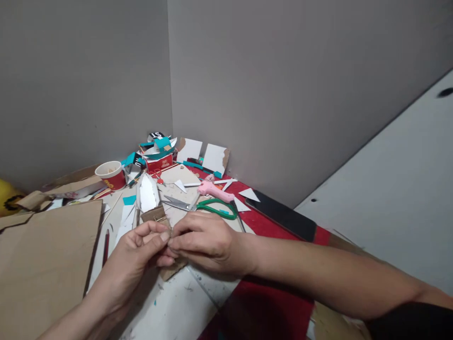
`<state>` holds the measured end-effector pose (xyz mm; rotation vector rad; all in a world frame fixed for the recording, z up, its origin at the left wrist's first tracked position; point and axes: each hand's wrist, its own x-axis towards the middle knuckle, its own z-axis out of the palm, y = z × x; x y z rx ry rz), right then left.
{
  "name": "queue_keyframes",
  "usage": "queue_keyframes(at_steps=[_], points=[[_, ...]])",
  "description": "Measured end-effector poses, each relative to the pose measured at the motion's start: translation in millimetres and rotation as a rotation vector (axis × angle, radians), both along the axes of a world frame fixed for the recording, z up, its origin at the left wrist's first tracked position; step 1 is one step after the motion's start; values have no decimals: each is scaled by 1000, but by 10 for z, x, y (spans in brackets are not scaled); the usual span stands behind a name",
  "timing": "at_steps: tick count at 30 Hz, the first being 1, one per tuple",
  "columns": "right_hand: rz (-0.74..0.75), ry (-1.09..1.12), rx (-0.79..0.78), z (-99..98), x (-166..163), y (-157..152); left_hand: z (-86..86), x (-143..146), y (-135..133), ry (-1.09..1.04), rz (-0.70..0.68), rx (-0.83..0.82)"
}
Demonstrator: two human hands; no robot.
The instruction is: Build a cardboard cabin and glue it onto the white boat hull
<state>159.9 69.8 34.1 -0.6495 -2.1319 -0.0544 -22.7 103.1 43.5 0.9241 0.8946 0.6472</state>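
Both my hands meet over a brown corrugated cardboard strip (173, 270), whose middle is covered by my fingers. My left hand (141, 248) is closed in a pinch, thumb against forefinger. Pressed up to those fingertips, my right hand (205, 241) pinches too. Whatever small thing sits between the fingertips is hidden. A thin light stick (159, 218) lies across the strip's far end. Just beyond my right hand lie scissors (217, 208) with green handles and a pink glue gun (215, 190).
A red paper cup (110, 175) holds small sticks. Paper and teal scraps (162, 148) pile up near the wall corner. A large cardboard sheet (49, 250) covers the left, beside a dark red pencil (106, 248). A black phone (283, 215) lies on red cloth (262, 302).
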Motion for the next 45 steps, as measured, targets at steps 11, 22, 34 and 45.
queue_keyframes(at_steps=[11,22,34,45], points=[[-656,-260,-430,187,1112,-359,-115,-45,114,123,164,49],[-697,-405,-483,-180,999,-338,-159,-32,139,93,151,79],[-906,-590,-637,-72,936,288,-196,-17,140,50,134,100],[-724,336,-519,-16,1044,17,-152,-14,128,101,97,166]])
